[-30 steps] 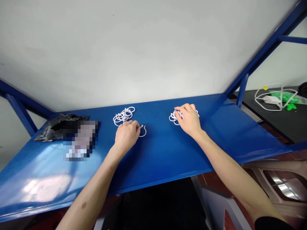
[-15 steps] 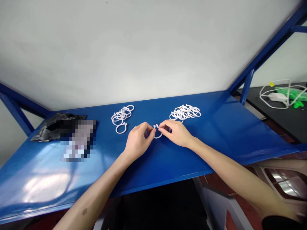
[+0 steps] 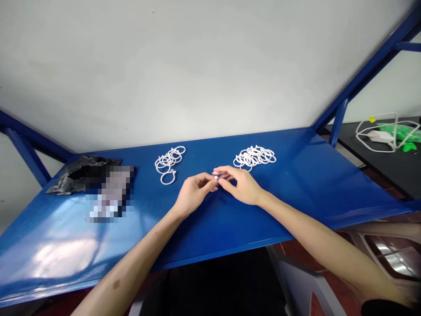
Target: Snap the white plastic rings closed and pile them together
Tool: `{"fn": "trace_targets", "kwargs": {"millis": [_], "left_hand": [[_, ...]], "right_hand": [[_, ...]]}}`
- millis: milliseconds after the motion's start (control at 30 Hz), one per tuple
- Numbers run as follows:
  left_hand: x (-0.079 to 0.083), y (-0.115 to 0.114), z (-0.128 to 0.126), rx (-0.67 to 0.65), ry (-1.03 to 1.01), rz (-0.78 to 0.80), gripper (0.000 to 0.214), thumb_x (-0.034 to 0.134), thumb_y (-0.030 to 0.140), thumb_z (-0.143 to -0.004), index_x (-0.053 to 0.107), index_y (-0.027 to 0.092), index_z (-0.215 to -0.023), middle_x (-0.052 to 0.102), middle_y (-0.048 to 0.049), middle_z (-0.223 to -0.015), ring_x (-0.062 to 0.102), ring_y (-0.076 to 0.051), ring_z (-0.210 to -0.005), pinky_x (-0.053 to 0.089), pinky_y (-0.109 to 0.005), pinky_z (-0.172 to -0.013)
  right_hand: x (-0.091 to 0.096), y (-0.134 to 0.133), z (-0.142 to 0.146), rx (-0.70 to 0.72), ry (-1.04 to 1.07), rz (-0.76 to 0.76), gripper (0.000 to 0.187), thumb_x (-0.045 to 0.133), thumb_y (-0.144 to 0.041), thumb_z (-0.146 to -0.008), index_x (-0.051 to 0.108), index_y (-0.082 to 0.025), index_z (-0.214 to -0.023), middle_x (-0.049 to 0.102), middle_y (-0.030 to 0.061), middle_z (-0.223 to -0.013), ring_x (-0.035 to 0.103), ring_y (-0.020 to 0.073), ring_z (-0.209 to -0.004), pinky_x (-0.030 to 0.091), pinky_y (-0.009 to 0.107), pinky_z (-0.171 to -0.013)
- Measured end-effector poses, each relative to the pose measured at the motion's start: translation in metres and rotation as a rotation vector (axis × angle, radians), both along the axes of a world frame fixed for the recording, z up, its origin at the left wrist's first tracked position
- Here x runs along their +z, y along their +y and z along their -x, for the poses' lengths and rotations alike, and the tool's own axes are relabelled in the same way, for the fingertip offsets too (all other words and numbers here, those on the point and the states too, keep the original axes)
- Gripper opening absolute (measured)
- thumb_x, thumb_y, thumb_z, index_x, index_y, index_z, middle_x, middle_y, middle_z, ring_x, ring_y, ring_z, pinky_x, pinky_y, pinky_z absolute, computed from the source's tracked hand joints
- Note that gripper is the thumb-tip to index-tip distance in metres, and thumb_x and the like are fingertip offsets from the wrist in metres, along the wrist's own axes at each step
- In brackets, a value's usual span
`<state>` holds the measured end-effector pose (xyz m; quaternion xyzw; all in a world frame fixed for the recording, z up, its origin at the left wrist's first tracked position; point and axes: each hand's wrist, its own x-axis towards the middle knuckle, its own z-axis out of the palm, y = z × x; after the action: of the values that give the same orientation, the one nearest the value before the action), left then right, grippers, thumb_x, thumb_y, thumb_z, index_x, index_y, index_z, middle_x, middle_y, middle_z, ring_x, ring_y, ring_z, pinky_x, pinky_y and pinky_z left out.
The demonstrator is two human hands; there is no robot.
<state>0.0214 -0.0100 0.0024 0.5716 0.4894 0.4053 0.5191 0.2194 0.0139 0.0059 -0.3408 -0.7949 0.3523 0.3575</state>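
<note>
My left hand [image 3: 194, 192] and my right hand [image 3: 242, 185] meet over the middle of the blue table. Between their fingertips is a white plastic ring [image 3: 216, 177], of which only a small bit shows; the fingers hide the remainder. Both hands are closed on it with thumb and fingers. Beyond my right hand lies a pile of several white rings [image 3: 255, 156] with small knobs or eyelets. A smaller group of white rings [image 3: 169, 159] overlaps to the left, and a single white ring [image 3: 168, 177] lies just in front of that group.
A black plastic bag [image 3: 70, 175] and a blurred-out flat object [image 3: 113, 191] lie on the left of the blue table [image 3: 223, 232]. A pale wall rises behind. Blue frame bars slope at both sides. At far right, a dark surface holds a white wire frame [image 3: 391, 149] and green plastic [image 3: 403, 131].
The hands have drawn together, and the ring that showed as an open loop between them is now mostly covered by the fingers. The view has shifted slightly.
</note>
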Motion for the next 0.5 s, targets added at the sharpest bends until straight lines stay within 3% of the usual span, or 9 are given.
{"fn": "trace_targets", "kwargs": {"millis": [133,367,500], "left_hand": [[0.002,-0.002,-0.003,0.076,-0.098,0.026,0.036,0.074,0.053,-0.08,0.075,0.018,-0.082,0.071,-0.0026,-0.079,0.065,-0.016,-0.076,0.052,-0.028,-0.076],[0.008,-0.003,-0.002,0.138,-0.074,-0.012,0.031,0.074,0.049,-0.08,0.075,0.019,-0.071,0.068,-0.0007,-0.078,0.054,-0.012,-0.07,0.044,-0.024,-0.066],[0.007,-0.002,-0.003,0.123,-0.1,0.012,0.033,0.073,0.049,-0.081,0.073,0.019,-0.068,0.067,-0.0004,-0.071,0.054,-0.013,-0.07,0.044,-0.025,-0.069]], "right_hand": [[-0.006,-0.001,0.001,-0.048,-0.042,-0.107,0.059,0.078,-0.039,-0.083,0.049,-0.025,-0.134,0.071,0.0082,-0.121,0.073,0.0229,-0.102,0.062,0.041,-0.085],[-0.011,-0.006,0.006,-0.111,-0.057,-0.267,0.024,0.07,-0.032,-0.091,0.053,-0.026,-0.107,0.074,0.0022,-0.098,0.073,0.0191,-0.086,0.06,0.033,-0.072],[-0.012,-0.006,0.006,-0.11,-0.051,-0.294,0.021,0.069,-0.032,-0.092,0.053,-0.025,-0.103,0.073,0.0017,-0.096,0.073,0.0182,-0.082,0.059,0.032,-0.069]]}}
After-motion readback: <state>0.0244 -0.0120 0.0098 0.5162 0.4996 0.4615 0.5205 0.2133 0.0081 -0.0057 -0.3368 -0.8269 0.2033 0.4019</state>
